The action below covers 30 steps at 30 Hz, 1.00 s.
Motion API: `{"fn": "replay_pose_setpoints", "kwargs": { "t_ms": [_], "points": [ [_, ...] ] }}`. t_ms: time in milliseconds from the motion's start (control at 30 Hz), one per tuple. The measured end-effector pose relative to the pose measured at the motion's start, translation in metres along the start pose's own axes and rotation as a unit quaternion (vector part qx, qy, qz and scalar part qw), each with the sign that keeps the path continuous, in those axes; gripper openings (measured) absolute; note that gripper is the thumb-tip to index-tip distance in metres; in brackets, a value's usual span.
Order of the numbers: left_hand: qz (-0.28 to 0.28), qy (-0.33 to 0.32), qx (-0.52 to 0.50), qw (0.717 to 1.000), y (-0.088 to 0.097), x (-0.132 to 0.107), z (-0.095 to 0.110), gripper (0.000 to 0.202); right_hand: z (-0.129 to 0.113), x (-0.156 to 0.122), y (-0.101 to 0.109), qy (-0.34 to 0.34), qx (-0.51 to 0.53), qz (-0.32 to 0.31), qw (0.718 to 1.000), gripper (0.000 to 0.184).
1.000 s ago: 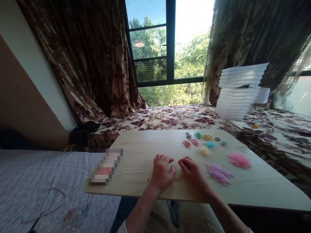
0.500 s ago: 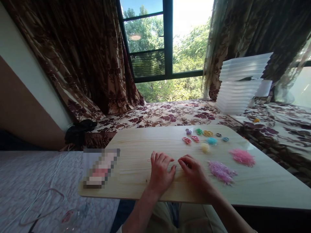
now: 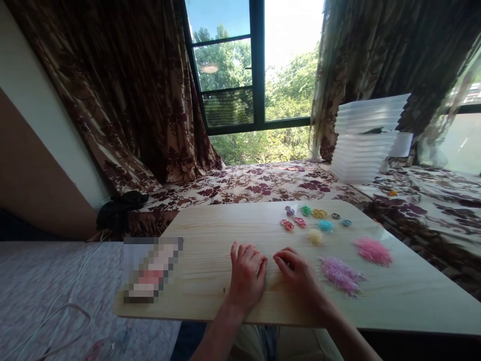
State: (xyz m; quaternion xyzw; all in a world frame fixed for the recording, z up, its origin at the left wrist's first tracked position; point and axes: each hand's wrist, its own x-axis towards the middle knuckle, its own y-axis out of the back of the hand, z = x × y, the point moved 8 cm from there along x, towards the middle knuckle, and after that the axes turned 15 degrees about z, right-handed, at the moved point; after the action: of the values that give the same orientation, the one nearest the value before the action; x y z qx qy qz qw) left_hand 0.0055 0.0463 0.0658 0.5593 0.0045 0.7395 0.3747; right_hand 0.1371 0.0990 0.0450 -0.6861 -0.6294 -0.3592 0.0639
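Observation:
My left hand (image 3: 248, 271) rests low over the pale wooden table (image 3: 203, 271), its fingers curled and the thumb drawn in against them. Just right of it, my right hand (image 3: 296, 271) has thumb and forefinger pressed together. Whatever either hand pinches is too small or too hidden to make out. A narrow gap separates the two hands. Beside my right hand lies a loose pile of purple strands (image 3: 341, 276), with a pink pile (image 3: 373, 250) beyond it. Farther back are a cream clump (image 3: 314, 237), a turquoise clump (image 3: 325, 225) and several small coloured rings (image 3: 319, 213).
A blurred-out object (image 3: 153, 273) lies at the table's left end. White foam sheets (image 3: 366, 143) stand stacked on the flowered window seat (image 3: 259, 183). White cables (image 3: 71, 281) trail over the marbled surface at left. A tiny dark speck (image 3: 224, 290) sits near my left wrist.
My left thumb has drawn in toward its fingers. My right hand keeps its pinch. The whole scene sits slightly lower in view, as my head has tilted up a little.

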Motion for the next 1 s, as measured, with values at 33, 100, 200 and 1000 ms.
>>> {"fn": "replay_pose_setpoints", "kwargs": {
  "t_ms": [33,100,200,1000],
  "points": [
    [0.002,0.002,0.002,1.0,0.0,0.0,-0.001,0.015,0.0,0.0,0.001,-0.001,-0.001,0.003,1.0,0.024],
    [0.006,0.006,0.005,1.0,0.0,0.0,-0.002,0.015,-0.001,0.0,0.002,-0.002,-0.002,0.007,1.0,0.024],
    [0.006,0.008,0.006,1.0,0.001,0.0,-0.002,0.015,-0.004,-0.001,0.003,-0.004,-0.002,0.008,1.0,0.023],
    [0.026,0.013,-0.014,0.999,0.002,-0.001,-0.004,0.017,-0.013,-0.003,0.007,0.022,-0.025,0.032,0.999,0.023]
  ]
}}
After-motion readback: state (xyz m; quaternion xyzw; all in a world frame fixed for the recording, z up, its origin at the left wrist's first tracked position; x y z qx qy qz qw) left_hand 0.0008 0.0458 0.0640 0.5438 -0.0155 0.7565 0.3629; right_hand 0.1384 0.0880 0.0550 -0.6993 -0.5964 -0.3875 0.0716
